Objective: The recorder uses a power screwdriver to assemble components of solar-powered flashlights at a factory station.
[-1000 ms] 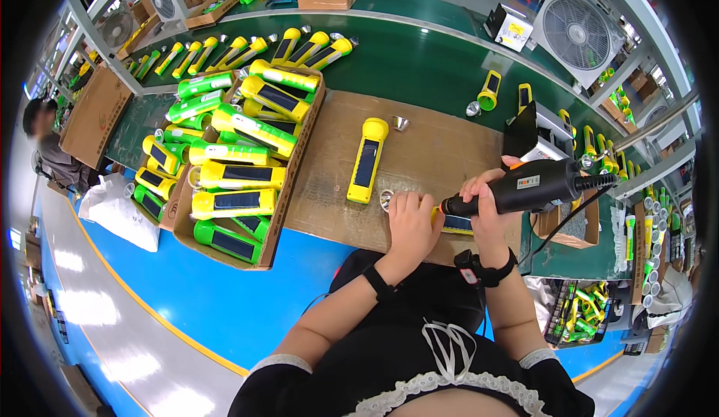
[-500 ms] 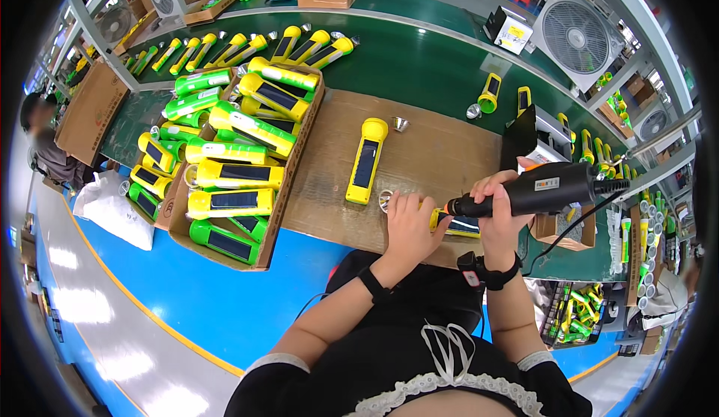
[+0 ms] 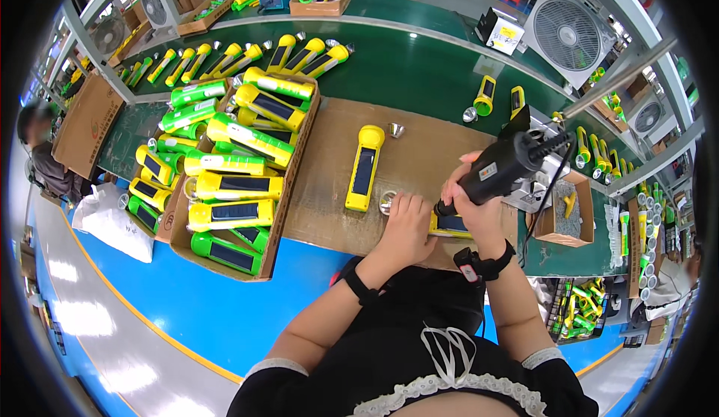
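My right hand (image 3: 477, 209) is wrapped round a black electric screwdriver (image 3: 490, 171), its tip pointing down and to the left. Under that tip lies a yellow flashlight (image 3: 452, 224) with a dark solar panel, partly covered by my hands. My left hand (image 3: 407, 230) is closed over the flashlight's head end and holds it on the cardboard sheet (image 3: 322, 218). Beside my left fingertips sits a silver reflector (image 3: 388, 203). A second yellow flashlight (image 3: 365, 168) lies farther back, with another loose reflector (image 3: 396, 130) next to its head. Where the screwdriver tip meets the flashlight is hard to make out.
On the left, a cardboard box (image 3: 275, 246) is heaped with yellow and green flashlights. A small box of screws (image 3: 575, 226) stands at right, near the hanging cable (image 3: 550, 192). More flashlights line the green conveyor (image 3: 408, 65) behind. A metal rail (image 3: 622, 80) crosses the upper right.
The screwdriver has swung from nearly level to a steeper tilt, its rear end higher and its tip down at the flashlight. My left hand has stayed about in place.
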The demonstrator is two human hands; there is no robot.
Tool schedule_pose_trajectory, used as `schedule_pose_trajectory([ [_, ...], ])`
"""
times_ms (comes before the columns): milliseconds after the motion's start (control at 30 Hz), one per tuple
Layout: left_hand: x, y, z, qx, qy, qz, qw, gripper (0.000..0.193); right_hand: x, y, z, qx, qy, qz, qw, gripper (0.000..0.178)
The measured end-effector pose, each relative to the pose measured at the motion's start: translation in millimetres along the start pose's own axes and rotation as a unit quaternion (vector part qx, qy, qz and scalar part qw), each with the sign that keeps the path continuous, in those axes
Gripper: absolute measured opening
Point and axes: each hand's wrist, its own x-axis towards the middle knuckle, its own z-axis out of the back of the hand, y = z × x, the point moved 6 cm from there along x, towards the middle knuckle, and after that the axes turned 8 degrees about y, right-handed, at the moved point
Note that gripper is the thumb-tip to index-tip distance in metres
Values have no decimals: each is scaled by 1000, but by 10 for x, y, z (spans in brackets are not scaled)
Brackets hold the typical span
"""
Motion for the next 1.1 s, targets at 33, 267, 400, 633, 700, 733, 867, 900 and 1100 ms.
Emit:
schedule_pose_trajectory([
  [33,6,13,16,7,-2,-8,1000,59,43,-21,-32,11,-1,-26,1000,48],
  [267,83,-63,-59,36,81,-61,994,51,4,-38,105,4,-18,-9,1000,44],
  [400,67,-162,-94,154,87,-11,984,46,-148,245,289,16,-96,48,994,52],
  [633,625,137,-245,320,77,215,920,55,-934,1262,1073,-40,-271,216,937,56],
  [700,1208,532,-440,302,63,231,923,61,-1062,1238,1133,-75,-298,198,931,61],
  [733,1498,612,-398,279,-11,222,934,67,-1094,1211,1151,-77,-300,189,932,60],
  [867,1929,553,-129,224,-58,250,940,76,-1239,978,1328,-135,-301,146,933,57],
  [900,1906,482,-61,228,-54,249,940,76,-1234,962,1406,-132,-305,145,932,57],
  [1100,664,452,395,331,26,259,907,45,-1140,915,1788,-153,-318,195,915,56],
])
